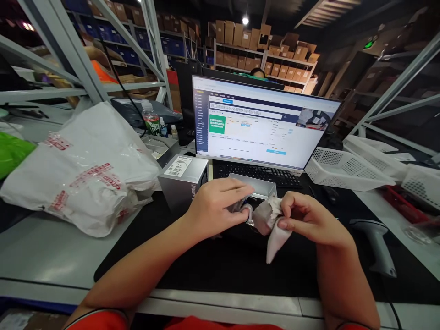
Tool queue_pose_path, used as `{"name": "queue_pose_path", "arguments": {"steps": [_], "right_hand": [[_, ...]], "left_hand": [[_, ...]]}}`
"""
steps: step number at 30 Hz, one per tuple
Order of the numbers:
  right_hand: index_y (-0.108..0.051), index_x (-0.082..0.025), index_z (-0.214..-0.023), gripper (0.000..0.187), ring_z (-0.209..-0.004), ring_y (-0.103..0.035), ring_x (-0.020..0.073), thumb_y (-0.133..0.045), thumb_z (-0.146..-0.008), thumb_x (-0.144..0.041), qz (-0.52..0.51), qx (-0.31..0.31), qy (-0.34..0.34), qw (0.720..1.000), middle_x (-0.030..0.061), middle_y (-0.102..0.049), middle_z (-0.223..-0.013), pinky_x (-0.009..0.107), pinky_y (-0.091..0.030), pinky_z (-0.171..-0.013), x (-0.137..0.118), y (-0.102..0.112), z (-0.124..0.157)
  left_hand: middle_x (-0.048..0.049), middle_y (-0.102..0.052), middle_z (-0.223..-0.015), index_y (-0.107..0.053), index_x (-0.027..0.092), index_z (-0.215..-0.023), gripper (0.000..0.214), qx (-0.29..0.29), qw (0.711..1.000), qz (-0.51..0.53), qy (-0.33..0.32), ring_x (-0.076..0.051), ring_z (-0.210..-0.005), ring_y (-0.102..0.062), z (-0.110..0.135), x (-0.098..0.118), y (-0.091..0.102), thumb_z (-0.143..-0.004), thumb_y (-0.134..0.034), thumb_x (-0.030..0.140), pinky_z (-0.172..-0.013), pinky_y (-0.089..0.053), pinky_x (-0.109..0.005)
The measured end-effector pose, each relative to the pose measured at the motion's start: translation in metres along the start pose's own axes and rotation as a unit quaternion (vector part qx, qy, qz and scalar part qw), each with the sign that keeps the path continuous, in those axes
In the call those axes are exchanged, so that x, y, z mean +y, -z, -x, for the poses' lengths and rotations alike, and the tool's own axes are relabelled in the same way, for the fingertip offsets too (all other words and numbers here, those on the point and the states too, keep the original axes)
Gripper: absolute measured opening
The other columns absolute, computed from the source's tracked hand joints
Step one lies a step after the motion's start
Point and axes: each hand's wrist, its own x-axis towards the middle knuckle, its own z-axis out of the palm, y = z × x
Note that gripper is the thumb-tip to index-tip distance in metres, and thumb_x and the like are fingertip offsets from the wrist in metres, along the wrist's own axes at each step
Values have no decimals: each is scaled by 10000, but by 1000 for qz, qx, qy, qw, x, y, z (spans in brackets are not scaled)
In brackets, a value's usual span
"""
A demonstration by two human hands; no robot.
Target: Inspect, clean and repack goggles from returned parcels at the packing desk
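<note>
My left hand point(220, 206) is closed around a shiny item with a clear, curved end point(248, 213); its kind cannot be made out, as the fingers hide most of it. Between thumb and fingers, my right hand point(305, 217) pinches a crumpled white cloth point(279, 238), one corner of which hangs down. The cloth's greyish upper part reaches close to the item in my left hand. Just behind the hands is an open silver box part point(261, 184). To the left stands a taller silver box point(197, 168) with a white printed label on top.
A lit monitor point(254, 123) stands behind a black keyboard point(275, 176). On the right lie a mouse point(330, 195), a grey barcode scanner point(376, 247) and white perforated baskets point(350, 169). A large white plastic bag point(85, 165) fills the left side, near bottles point(151, 118).
</note>
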Motion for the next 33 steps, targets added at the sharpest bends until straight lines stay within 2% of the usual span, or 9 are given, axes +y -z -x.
{"name": "queue_pose_path", "arguments": {"steps": [3,12,14,19,21,25,27,30,33], "right_hand": [[-463,-208,-693,365,-605,-457,107,-793,-829,-287,24,-26,5,999,-36,-530,-666,230,-369,-558,2,0,-5],[-345,-214,-675,392,-561,-320,83,-636,-938,-228,175,174,46,968,-73,-384,-612,216,-269,-527,-4,-51,-10],[-341,-218,-691,372,-567,-322,82,-607,-951,-221,128,142,41,981,-73,-385,-631,208,-280,-534,-4,-46,-12],[-388,-206,-670,341,-597,-367,82,-583,-949,-226,37,-99,62,992,-57,-421,-652,201,-314,-570,-5,-2,-13],[-381,-204,-651,382,-589,-347,76,-673,-895,-238,48,-114,72,990,-70,-399,-634,197,-300,-569,-8,10,-11],[-363,-206,-651,434,-595,-329,74,-733,-859,-297,95,-26,79,992,-85,-384,-622,196,-279,-580,-8,-6,-13],[-351,-211,-666,433,-594,-332,79,-695,-894,-343,129,62,75,987,-87,-377,-620,202,-264,-574,-4,-29,-18],[-366,-219,-709,391,-579,-350,80,-647,-932,-372,165,171,56,970,-92,-406,-625,214,-248,-565,1,-53,-24],[-349,-227,-731,382,-595,-346,84,-657,-925,-342,154,113,72,979,-93,-402,-645,215,-264,-582,0,-41,-24]], "left_hand": [[-49,-779,-954,-718,178,-1005,188,-25,1000,-5,-16,-186,-857,-740,3,2,-1,-831,-645,167,-769,-610,-303],[-67,-756,-928,-679,122,-1058,160,-63,989,-98,-94,-208,-842,-719,4,-2,-1,-925,-608,178,-710,-585,-336],[-68,-754,-934,-682,121,-1051,152,-71,989,-79,-99,-212,-853,-718,1,-3,4,-928,-619,181,-718,-585,-336],[-101,-753,-1020,-700,143,-1095,193,-67,994,-31,-77,-217,-911,-722,0,-5,14,-912,-644,169,-819,-590,-318],[-87,-751,-1072,-686,193,-1223,316,-79,994,-10,-79,-216,-922,-727,3,-9,12,-910,-646,166,-849,-591,-314],[-37,-753,-1172,-455,344,-1520,608,-85,991,-10,-102,-231,-931,-748,13,-22,0,-946,-567,177,-951,-589,-363],[-17,-745,-1217,-384,343,-1549,665,-82,988,-23,-130,-229,-943,-755,18,-28,-6,-934,-562,165,-1054,-548,-349],[-20,-716,-1279,-442,290,-1522,667,-60,982,-26,-178,-235,-1011,-750,27,-39,-13,-888,-605,164,-1181,-434,-295],[48,-704,-1287,-577,413,-1405,565,-79,984,-10,-160,-236,-1112,-723,35,-46,-13,-885,-594,192,-1178,-449,-329]]}}
